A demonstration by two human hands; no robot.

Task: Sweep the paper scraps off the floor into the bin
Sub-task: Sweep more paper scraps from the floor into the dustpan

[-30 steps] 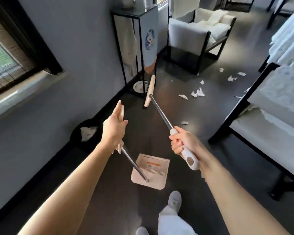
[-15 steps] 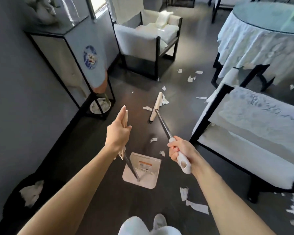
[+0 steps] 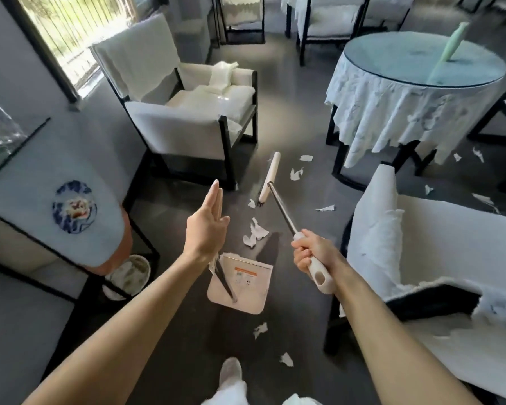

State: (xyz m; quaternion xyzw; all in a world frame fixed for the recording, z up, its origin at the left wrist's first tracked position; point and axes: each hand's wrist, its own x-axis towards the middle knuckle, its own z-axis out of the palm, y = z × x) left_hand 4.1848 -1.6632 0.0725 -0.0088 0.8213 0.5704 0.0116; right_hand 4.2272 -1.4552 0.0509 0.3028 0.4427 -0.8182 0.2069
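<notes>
My right hand [image 3: 313, 252] grips the white grip of a broom whose metal shaft [image 3: 281, 209] runs forward to the white broom head [image 3: 269, 179] on the dark floor. My left hand [image 3: 205, 229] holds the top of the dustpan's handle, with two fingers stretched straight up. The beige dustpan [image 3: 246, 290] hangs low between my arms. White paper scraps lie around: a crumpled bunch [image 3: 254, 233] just ahead of the pan, pieces [image 3: 296, 173] beside the broom head, and others [image 3: 260, 329] near my feet. No bin is in view.
A white armchair [image 3: 187, 124] stands ahead on the left. A round table with a white cloth [image 3: 406, 106] is at the back right. A white-covered seat [image 3: 421, 229] crowds my right side, and a black-framed stand [image 3: 70, 185] my left.
I have walked forward and turned right; the black bin on the left has left the view. The broom head now lies among the scraps, and the dustpan came along.
</notes>
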